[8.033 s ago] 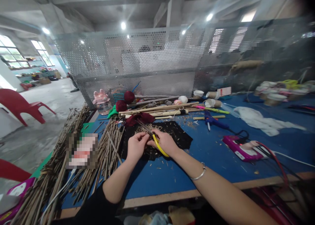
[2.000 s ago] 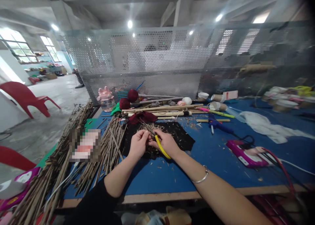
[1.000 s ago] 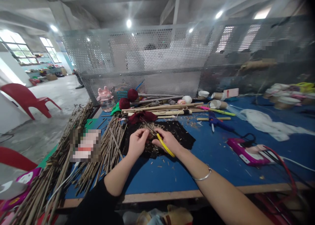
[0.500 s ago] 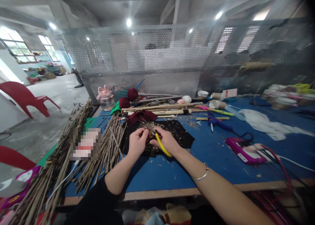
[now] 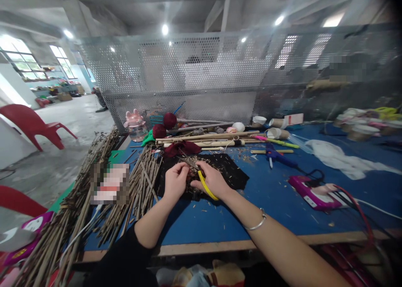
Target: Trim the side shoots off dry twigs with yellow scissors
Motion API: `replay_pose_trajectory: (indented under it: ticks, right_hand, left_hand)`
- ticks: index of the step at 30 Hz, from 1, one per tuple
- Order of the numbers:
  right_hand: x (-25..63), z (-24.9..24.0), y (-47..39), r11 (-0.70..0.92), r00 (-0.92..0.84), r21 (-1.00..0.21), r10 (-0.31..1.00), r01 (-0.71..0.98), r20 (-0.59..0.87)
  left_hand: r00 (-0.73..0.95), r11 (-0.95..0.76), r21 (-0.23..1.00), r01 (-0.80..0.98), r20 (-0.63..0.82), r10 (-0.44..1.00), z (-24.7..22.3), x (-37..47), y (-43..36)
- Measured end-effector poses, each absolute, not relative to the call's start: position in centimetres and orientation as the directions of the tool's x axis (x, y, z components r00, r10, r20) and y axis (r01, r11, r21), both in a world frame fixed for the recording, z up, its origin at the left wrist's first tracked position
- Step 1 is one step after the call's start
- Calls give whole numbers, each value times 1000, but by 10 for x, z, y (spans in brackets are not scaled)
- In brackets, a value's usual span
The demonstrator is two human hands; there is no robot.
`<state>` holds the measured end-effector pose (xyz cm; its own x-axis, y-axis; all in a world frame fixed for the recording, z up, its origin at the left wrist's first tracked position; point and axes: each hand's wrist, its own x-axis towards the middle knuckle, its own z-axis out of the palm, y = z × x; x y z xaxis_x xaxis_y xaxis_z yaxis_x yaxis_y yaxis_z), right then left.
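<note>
Yellow-handled scissors (image 5: 206, 186) are in my right hand (image 5: 212, 181), their blades pointing up and left toward the dark red cloth (image 5: 182, 148). My left hand (image 5: 176, 180) is pinched close beside the blades; whatever lies between its fingertips is too small to make out. Both hands are over a black cloth (image 5: 237, 176) scattered with small pale clippings. A dark reddish clump (image 5: 191, 176) shows between the hands, partly hidden by them.
Dry sticks (image 5: 143, 182) lie left of the cloth, beside a longer twig bundle (image 5: 67, 207). Behind are yarn balls (image 5: 170, 120) and rods. To the right are a blue glue gun (image 5: 279, 156), a magenta power strip (image 5: 314, 193) with cables and white plastic (image 5: 339, 157). A perforated screen (image 5: 182, 77) stands behind.
Almost nothing differs. The scissor handle in my right hand has shifted very slightly left, and my left hand stays pinched in the same place.
</note>
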<state>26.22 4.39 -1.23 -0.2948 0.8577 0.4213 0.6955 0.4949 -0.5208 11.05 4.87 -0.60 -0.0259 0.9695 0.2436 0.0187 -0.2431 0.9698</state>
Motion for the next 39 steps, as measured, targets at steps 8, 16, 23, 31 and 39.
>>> replay_pose_trajectory:
  ticks: [8,16,23,31,39]
  right_hand:
    - [259,-12,44,521,-306,-595,849,611,430]
    - [261,-14,45,506,-290,-667,862,547,417]
    - [263,-10,44,506,-313,-524,854,685,415]
    - [263,-12,45,515,-351,-545,855,662,382]
    - [265,-15,47,470,-327,-570,881,674,341]
  left_hand:
    - [-13,-272,960,74,273,962,-5,110,48]
    - [-6,-315,936,157,320,947,-2,111,47]
    - [-41,-242,965,99,247,968,-4,110,49]
    - [-3,-370,855,364,399,917,0,106,46]
    - [18,-386,809,443,423,906,-8,105,51]
